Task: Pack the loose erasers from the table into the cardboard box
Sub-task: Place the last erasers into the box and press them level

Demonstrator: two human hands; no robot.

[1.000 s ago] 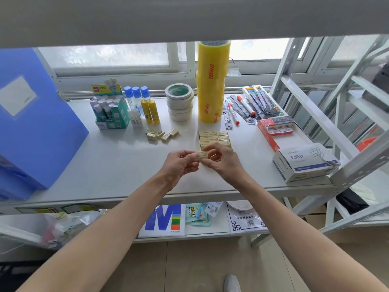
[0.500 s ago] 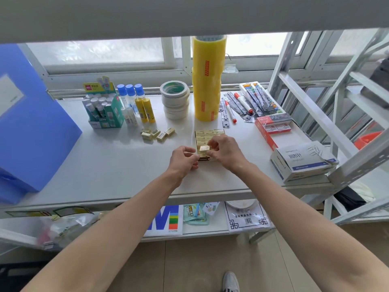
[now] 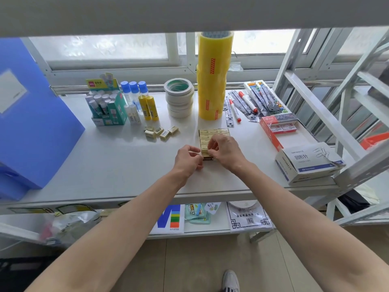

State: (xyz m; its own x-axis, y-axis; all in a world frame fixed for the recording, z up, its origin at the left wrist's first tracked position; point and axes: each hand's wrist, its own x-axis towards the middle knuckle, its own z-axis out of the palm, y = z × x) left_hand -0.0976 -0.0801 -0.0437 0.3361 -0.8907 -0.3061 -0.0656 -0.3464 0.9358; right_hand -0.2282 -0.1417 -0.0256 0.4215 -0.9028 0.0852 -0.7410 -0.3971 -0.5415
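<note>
Two hands meet over the cardboard box (image 3: 213, 133) on the table (image 3: 117, 161). Right hand (image 3: 225, 151) pinches an eraser at the box's near end; left hand (image 3: 187, 158) curls beside it, its hold unclear. Four or so loose erasers (image 3: 161, 131) wait near. Judgement: a tilted eraser could jam or nudge the box.

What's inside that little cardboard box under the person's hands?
The cardboard box holds rows of yellow-wrapped erasers lying flat. The right hand and left hand cover its near end, so whether that part is filled cannot be seen.
</note>
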